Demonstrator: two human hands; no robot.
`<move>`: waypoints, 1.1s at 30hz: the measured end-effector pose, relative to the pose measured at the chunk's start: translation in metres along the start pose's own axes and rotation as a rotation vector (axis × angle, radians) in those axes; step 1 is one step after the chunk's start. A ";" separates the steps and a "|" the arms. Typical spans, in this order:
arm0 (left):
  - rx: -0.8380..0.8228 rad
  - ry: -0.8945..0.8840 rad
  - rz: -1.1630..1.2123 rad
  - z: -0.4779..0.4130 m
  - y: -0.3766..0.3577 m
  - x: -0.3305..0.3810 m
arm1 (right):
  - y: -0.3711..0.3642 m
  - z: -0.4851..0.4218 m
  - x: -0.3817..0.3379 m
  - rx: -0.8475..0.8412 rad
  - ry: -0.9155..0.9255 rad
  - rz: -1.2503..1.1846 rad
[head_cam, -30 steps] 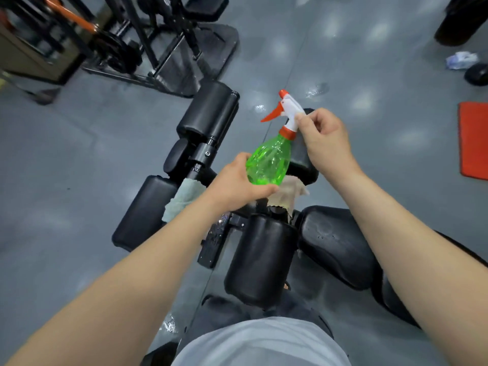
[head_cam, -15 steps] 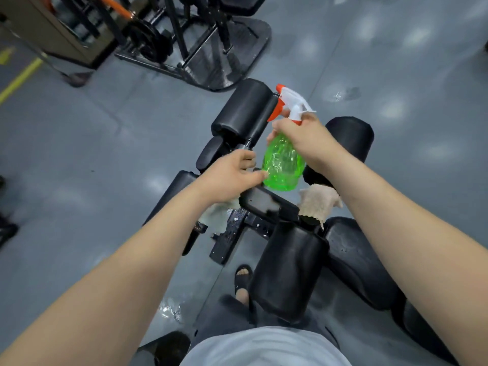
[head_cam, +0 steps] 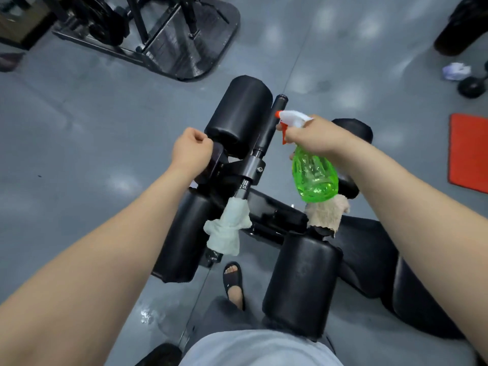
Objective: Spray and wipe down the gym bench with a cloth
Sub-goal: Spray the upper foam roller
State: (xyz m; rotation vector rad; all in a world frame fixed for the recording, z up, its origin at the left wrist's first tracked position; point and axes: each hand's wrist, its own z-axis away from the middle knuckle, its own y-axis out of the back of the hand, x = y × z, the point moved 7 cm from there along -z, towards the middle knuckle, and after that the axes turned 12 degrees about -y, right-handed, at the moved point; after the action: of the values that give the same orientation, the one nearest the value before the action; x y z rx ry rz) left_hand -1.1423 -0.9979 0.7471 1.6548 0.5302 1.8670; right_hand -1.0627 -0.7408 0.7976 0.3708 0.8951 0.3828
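Observation:
I stand over the black gym bench [head_cam: 369, 256] and its leg rollers. My right hand [head_cam: 315, 137] grips the neck of a green spray bottle [head_cam: 314, 179] with a white and orange trigger head. The nozzle points left at the upper roller pad [head_cam: 237, 114]. My left hand [head_cam: 191, 151] is curled into a fist against a small black pad left of the centre bar and holds nothing that I can see. A whitish cloth [head_cam: 228, 229] hangs on the bar. A beige cloth [head_cam: 327, 212] lies just under the bottle.
A black machine base [head_cam: 171, 43] stands at the top left. A red mat [head_cam: 468, 151] lies at the right edge, with a crumpled white rag [head_cam: 455, 71] and a dumbbell [head_cam: 472, 85] above it. My sandalled foot [head_cam: 232, 281] is between the lower pads; a wet patch [head_cam: 148, 315] shines on the floor.
My left hand let go of the bottle's body and moved left into a fist by the small pad. My right hand shifted its hold to the neck and turned the nozzle leftward.

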 end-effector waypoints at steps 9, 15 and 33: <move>0.043 -0.084 -0.043 -0.037 -0.041 -0.007 | 0.018 -0.037 -0.025 0.078 -0.106 0.071; 0.082 -0.134 -0.132 -0.025 -0.050 -0.008 | 0.028 -0.044 -0.034 0.150 -0.144 0.138; 0.207 -0.060 -0.148 -0.030 -0.048 -0.015 | 0.015 -0.037 -0.060 0.072 -0.109 0.340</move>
State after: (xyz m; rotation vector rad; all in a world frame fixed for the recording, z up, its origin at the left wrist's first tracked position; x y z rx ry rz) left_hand -1.1629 -0.9693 0.7010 1.7455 0.8210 1.6968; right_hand -1.1289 -0.7497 0.8240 0.6075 0.7399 0.6380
